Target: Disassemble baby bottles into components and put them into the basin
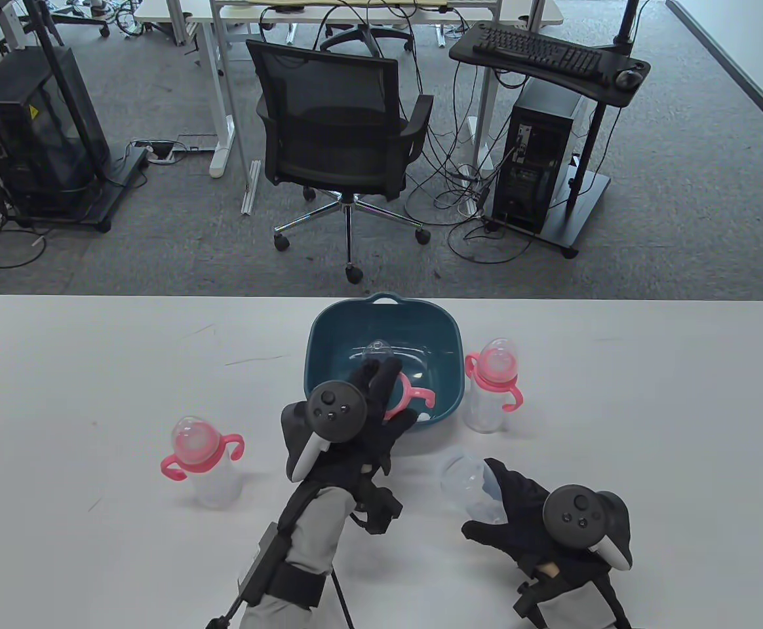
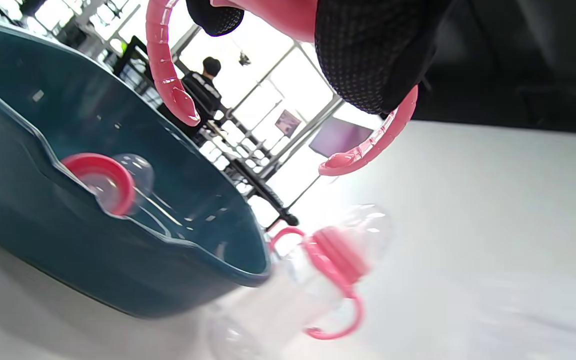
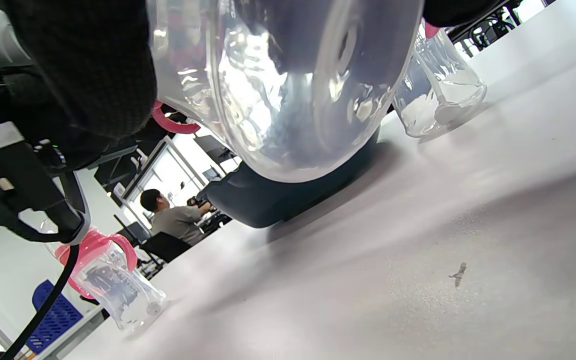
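At a white desk (image 1: 93,354), the left hand (image 1: 362,426) reaches over the near rim of a teal basin (image 1: 319,341), fingers clamped on a pink handle ring (image 1: 414,393) held above it. A clear cap (image 1: 376,348) and a pink-ringed nipple (image 2: 100,182) already lie inside the basin. The right hand (image 1: 532,517), nearer the desk's front edge, grips a clear bottle body (image 1: 463,481) tipped on its side just above the surface. One assembled bottle (image 1: 494,386) stands just beside the basin's right side; another bottle (image 1: 204,462) stands well to the left of the left hand.
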### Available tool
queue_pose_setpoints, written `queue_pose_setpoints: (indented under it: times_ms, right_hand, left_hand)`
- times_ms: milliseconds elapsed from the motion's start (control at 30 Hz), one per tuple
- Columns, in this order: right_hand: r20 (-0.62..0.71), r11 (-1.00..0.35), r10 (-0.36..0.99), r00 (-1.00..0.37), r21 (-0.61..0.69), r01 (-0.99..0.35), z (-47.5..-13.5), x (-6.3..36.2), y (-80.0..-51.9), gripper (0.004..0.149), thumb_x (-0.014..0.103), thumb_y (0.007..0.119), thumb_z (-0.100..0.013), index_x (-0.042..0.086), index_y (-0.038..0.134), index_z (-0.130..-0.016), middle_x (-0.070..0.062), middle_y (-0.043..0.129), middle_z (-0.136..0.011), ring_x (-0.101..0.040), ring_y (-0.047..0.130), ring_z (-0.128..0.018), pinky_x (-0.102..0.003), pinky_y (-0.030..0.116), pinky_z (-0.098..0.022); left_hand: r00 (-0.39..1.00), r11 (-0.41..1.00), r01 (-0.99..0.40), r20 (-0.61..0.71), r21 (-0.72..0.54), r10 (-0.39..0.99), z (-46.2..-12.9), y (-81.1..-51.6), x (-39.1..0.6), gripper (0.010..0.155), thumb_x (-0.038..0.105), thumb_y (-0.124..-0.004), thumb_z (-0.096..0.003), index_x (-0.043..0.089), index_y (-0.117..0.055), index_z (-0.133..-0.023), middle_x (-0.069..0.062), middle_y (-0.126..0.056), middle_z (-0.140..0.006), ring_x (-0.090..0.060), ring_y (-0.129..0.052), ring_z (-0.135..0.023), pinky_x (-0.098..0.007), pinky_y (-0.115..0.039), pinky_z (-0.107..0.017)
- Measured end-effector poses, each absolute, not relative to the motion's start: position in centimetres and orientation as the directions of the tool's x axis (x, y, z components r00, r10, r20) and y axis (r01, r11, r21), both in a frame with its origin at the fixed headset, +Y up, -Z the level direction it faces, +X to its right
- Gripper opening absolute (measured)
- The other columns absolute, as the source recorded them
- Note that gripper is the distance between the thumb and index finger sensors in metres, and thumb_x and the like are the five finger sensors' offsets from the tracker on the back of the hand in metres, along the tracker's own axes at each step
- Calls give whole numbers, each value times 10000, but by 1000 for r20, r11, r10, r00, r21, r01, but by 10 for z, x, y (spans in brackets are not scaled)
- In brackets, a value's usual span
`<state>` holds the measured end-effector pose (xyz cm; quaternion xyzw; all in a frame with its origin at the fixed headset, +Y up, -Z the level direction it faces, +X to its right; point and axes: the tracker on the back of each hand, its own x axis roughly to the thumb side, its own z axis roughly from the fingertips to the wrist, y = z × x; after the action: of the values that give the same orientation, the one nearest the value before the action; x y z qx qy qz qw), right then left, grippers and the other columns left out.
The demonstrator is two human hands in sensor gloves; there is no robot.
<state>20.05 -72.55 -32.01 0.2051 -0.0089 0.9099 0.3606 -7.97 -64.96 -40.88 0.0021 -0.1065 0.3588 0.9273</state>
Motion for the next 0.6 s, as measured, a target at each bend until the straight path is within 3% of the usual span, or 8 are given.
queue_pose_setpoints:
  times_ms: [333,600]
  right_hand:
    - [371,-733,659,-654,121,-669,-321,205,-724,915,497,899,-452,67,418,-1102,-211,634,-1013,-483,675,-880,-703,500,-642]
    - [364,-731,661,-656,118,-672,-322,207,-723,915,496,899,-453,67,417,-1102,-212,634,-1013,-483,676,-879,-704,499,-642]
  left_hand:
    - [897,899,-426,79,-105,434,-451,-663,-61,740,412,-805,-489,410,-372,-1088,16,-201,-1141,-321,-365,-1127,-559,-269,-823]
    - [908,899,-412,15,-150,419,-470,-681,-61,733,413,-802,-488,410,-381,-1088,18,-204,-1142,-320,-367,-1129,-558,-268,-824]
